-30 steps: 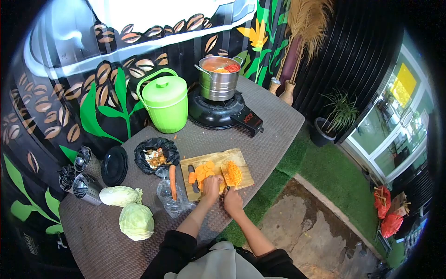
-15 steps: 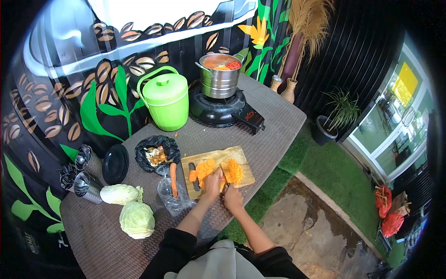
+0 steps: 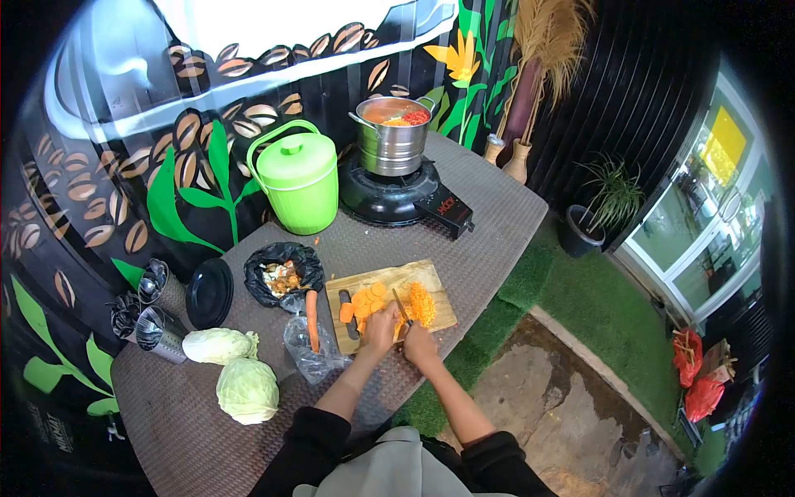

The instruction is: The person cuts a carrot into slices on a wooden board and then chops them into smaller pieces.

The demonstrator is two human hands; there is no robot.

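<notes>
On the wooden cutting board (image 3: 445,315), my right hand (image 3: 421,346) is closed round the handle of a knife (image 3: 402,306), its blade pointing away from me. Just left of the blade, the fingers of my left hand (image 3: 381,328) are bunched down on carrot, mostly hidden beneath them. Finely chopped carrot (image 3: 423,305) lies in a heap right of the knife. Round carrot slices (image 3: 364,300) sit on the left side, near a dark strip-like object (image 3: 351,325) I cannot identify. A whole peeled carrot (image 3: 311,321) rests on a clear plastic bag (image 3: 305,352) beside the board.
A black bag of scraps (image 3: 283,277) sits behind the board, with cabbages (image 3: 248,391) at left. Farther back stand a green lidded bucket (image 3: 298,182) and a steel pot (image 3: 392,149) on a black stove (image 3: 385,199). The table edge (image 3: 497,286) runs along the right.
The knife's blade has swung to tilt more to the left, showing more of its side. My right hand has shifted slightly right; my left hand stays on the carrot.
</notes>
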